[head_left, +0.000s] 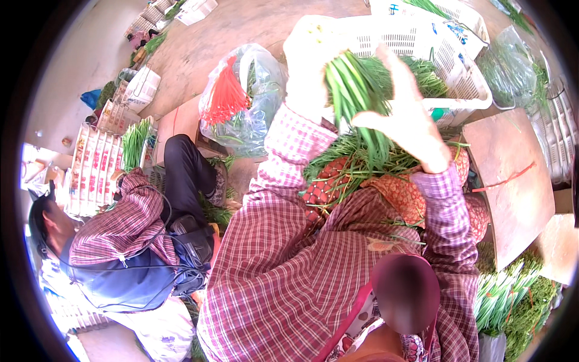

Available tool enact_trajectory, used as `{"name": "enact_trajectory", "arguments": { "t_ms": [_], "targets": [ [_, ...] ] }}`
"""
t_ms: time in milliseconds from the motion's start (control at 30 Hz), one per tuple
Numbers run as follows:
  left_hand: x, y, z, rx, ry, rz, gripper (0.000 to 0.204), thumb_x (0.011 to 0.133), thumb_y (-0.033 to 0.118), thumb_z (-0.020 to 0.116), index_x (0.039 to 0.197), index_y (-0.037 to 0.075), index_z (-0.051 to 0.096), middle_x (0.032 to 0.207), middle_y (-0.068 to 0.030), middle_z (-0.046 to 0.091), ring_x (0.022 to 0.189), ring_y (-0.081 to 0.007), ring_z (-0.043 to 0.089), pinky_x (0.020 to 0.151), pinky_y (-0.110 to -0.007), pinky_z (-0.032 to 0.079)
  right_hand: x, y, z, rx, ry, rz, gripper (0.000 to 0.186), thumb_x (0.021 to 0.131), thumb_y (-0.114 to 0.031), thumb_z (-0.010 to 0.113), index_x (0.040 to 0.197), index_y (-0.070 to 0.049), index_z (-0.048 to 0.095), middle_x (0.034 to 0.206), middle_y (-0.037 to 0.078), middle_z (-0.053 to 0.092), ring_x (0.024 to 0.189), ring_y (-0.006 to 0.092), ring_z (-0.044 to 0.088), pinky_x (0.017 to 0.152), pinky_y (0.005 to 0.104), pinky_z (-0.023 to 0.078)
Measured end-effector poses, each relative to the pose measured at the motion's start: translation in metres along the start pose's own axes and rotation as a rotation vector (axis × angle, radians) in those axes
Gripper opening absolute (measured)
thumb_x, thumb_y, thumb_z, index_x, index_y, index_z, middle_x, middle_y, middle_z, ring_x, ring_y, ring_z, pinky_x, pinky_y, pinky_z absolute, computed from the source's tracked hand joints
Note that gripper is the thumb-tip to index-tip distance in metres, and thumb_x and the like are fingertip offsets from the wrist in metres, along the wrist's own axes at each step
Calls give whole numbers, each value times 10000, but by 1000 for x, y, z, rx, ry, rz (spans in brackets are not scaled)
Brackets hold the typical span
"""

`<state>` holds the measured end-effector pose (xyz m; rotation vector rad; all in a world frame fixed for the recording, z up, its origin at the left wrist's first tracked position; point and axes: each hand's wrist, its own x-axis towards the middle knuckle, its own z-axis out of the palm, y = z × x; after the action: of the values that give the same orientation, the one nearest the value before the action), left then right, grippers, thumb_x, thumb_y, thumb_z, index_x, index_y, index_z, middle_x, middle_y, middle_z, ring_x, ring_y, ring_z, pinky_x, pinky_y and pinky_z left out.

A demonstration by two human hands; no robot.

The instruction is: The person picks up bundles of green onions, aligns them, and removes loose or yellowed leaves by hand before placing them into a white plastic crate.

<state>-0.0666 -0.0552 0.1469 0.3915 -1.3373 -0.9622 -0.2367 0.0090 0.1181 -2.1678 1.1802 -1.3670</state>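
My left hand [309,75], washed out by glare, is closed around a bunch of long flat green leaves that look like chives [350,87]. Its leaf ends hang down over my lap. Beside the bunch, on its right, my right hand [410,114] is open, with thumb and fingers spread apart and nothing in them. Loose chives [386,155] lie across my lap, on red and orange patterned cloth [398,194]. The bunch hides part of them.
Ahead stands a white basket [479,99] holding greens. A clear bag [256,130] with red ties [226,95] is at the left. A co-worker [114,241] sits farther left. Boards [512,181] and tied bundles [497,298] lie at the right.
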Motion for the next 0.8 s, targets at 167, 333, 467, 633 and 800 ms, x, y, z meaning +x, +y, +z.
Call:
{"name": "enact_trajectory", "arguments": {
  "t_ms": [167, 333, 467, 633, 800],
  "targets": [
    [-4, 0, 19, -272, 93, -41, 187, 807, 35, 641, 972, 33, 552, 888, -62, 582, 808, -166, 606, 784, -297, 510, -6, 21, 37, 34, 94, 34, 1111, 601, -356, 880, 1485, -54, 279, 1398, 241, 435, 1296, 376, 435, 1087, 464, 360],
    [-11, -1, 24, -298, 166, -271, 183, 876, 128, 625, 1021, 38, 559, 942, -79, 600, 918, -198, 620, 857, -331, 521, -12, 32, 37, 232, 12, 175, 770, 732, -229, 811, 1377, -42, 435, 1161, 152, 659, 1052, 250, 650, 951, 352, 497],
    [-6, -12, 17, -376, 86, -296, 436, 925, 348, 640, 1191, 10, 564, 1166, -131, 625, 1084, -238, 614, 944, -387, 510, -21, 30, 23, 661, -130, 359, 555, 793, -163, 767, 1277, -13, 539, 1083, 66, 682, 941, 148, 645, 868, 300, 515],
    [-6, -38, -23, -1236, -273, -486, 1005, 772, 668, 642, 1411, -47, 341, 1374, -211, 504, 1229, -297, 543, 1036, -438, 472, -39, 22, -2, 1174, -318, 699, 437, 827, -182, 691, 1198, 10, 564, 970, 84, 645, 786, 173, 639, 690, 324, 548],
    [-39, -50, 10, -764, -280, -437, 1099, 735, 792, 555, 1487, 48, 259, 1471, -273, 354, 1305, -467, 414, 1073, -537, 394, -72, 49, 14, 1552, -433, 842, 451, 868, -297, 613, 1173, 33, 584, 926, 119, 657, 738, 228, 651, 682, 353, 560]
  ]
}}
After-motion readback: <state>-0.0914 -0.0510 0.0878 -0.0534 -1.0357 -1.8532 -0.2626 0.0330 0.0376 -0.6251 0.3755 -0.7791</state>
